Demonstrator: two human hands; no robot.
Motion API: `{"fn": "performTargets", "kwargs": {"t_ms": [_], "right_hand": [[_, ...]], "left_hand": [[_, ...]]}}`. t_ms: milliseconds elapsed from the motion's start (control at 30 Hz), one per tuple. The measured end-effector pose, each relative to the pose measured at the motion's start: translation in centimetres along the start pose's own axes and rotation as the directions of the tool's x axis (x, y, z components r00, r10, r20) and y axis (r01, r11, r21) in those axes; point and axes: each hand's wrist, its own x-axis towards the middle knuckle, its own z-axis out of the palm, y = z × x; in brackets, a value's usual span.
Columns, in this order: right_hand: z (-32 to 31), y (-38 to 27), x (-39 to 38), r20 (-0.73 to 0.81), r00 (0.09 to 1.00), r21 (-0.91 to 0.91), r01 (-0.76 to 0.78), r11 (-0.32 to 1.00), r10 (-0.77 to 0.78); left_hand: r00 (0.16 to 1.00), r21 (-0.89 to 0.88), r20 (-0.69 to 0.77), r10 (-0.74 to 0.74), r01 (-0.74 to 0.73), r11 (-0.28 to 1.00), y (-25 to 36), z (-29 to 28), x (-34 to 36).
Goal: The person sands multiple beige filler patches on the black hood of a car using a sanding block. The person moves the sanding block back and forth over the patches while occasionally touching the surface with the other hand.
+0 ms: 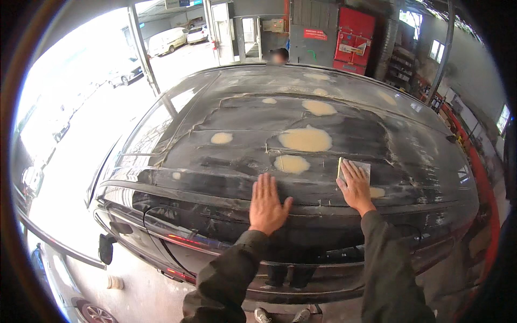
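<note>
Left hand [268, 204] spread on a black car roof [242, 119], right hand [355, 184] flat over a pale pad [365, 169] — work seems midway, much scuffed, tan patches [305, 139] apparently unfinished.

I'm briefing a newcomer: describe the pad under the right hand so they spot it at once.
Find the dark car roof in mid-view, then go to its near side, right of centre. There the right hand lies over a pale pad, partly covering it. Unlike the rounded beige patches nearby, it is greyish with straight edges.
</note>
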Motion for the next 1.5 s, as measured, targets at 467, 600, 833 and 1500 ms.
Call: {"fn": "performTargets", "kwargs": {"t_ms": [467, 600, 833, 1500], "right_hand": [[0.2, -0.5, 0.6, 0.061, 0.998, -0.031, -0.032, 0.999, 0.034], [-0.2, -0.2, 1.0, 0.018, 1.000, -0.031, 0.000, 1.000, 0.000], [1.1, 7.1, 5.6, 0.058, 0.991, 0.033, 0.120, 0.992, -0.121], [2.7, 21.5, 16.8, 0.074, 0.996, 0.109, -0.050, 0.993, 0.042]], "left_hand": [[0.927, -0.097, 0.195, 0.321, -0.307, 0.947, 3.9, 0.7, 4.4], [0.921, -0.096, 0.206, 0.331, -0.318, 0.943, 5.0, 1.7, 7.2], [0.949, -0.066, 0.213, 0.230, -0.221, 0.973, 3.6, 2.2, 10.5], [0.940, 0.105, 0.283, 0.192, -0.229, 0.968, 2.5, 4.7, 20.0]]}}
